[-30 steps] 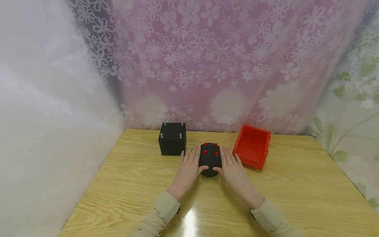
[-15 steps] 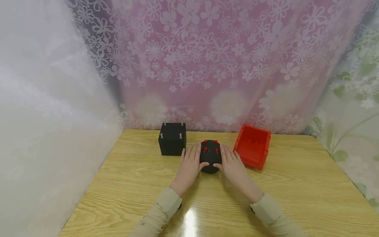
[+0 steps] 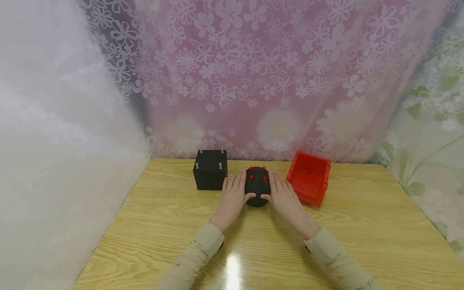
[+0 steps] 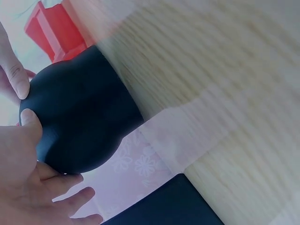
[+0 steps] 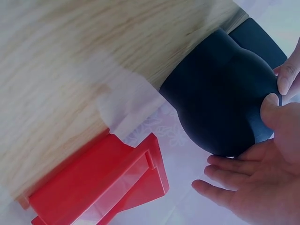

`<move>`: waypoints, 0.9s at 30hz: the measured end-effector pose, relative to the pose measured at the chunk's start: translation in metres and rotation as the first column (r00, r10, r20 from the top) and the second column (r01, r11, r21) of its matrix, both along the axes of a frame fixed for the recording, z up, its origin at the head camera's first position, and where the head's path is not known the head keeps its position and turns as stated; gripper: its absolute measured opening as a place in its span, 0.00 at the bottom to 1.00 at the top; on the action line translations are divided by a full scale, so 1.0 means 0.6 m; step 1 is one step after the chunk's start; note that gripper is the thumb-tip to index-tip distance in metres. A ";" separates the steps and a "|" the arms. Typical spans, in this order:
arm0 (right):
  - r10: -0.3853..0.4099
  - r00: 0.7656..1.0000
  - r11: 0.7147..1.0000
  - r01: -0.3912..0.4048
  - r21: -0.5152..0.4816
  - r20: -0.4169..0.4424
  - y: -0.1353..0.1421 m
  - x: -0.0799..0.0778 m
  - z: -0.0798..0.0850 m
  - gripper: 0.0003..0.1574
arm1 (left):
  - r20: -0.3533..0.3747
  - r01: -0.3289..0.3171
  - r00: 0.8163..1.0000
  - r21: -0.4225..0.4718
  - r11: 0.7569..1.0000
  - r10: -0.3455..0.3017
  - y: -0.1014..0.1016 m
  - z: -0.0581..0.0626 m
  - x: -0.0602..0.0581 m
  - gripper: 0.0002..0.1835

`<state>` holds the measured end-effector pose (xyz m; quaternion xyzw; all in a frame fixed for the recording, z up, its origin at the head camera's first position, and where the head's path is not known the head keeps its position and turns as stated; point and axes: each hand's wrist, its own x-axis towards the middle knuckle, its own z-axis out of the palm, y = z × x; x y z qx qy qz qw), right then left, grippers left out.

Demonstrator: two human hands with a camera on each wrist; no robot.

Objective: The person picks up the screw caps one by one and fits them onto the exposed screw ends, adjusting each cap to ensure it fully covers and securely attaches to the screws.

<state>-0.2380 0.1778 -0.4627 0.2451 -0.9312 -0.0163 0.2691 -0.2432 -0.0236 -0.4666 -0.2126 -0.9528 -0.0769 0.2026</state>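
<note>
A black rounded block (image 3: pixel 257 187) with several red pegs on top stands upright on the table, between both hands. My left hand (image 3: pixel 231 202) grips its left side, thumb at the near face and fingers along the side. Mirroring this, my right hand (image 3: pixel 285 201) holds the right side. In the left wrist view the block (image 4: pixel 84 112) shows a smooth, bulging body and a straight lower edge. The left thumb (image 4: pixel 31 123) presses near its top. In the right wrist view, the right thumb (image 5: pixel 271 110) rests on the block (image 5: pixel 220 93). The undersides of some fingers are hidden.
To the left stands a black box (image 3: pixel 210 171) with several metal pins on top, close to the left fingertips. A red open bin (image 3: pixel 309 179) lies tilted at the right, close to the right fingers. A floral curtain (image 3: pixel 253 80) hangs behind the wooden table (image 3: pixel 163 225).
Both hands have slid the black rounded block a little farther away across the table, toward the curtain. The grip looks the same. The black box and red bin have stayed put.
</note>
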 end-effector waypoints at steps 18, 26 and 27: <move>0.009 1.000 0.999 -0.009 0.036 0.003 0.009 -0.031 0.003 0.54 | 0.011 -0.024 1.000 -0.018 1.000 0.024 0.007 0.002 -0.027 0.45; 0.027 0.999 1.000 -0.027 -0.004 0.024 0.008 -0.043 0.005 0.54 | 0.002 -0.018 1.000 -0.006 1.000 0.018 0.007 0.001 -0.042 0.45; 0.029 0.999 1.000 -0.029 -0.011 0.029 0.008 -0.045 0.006 0.54 | 0.007 -0.019 1.000 -0.004 1.000 0.019 0.007 0.000 -0.044 0.45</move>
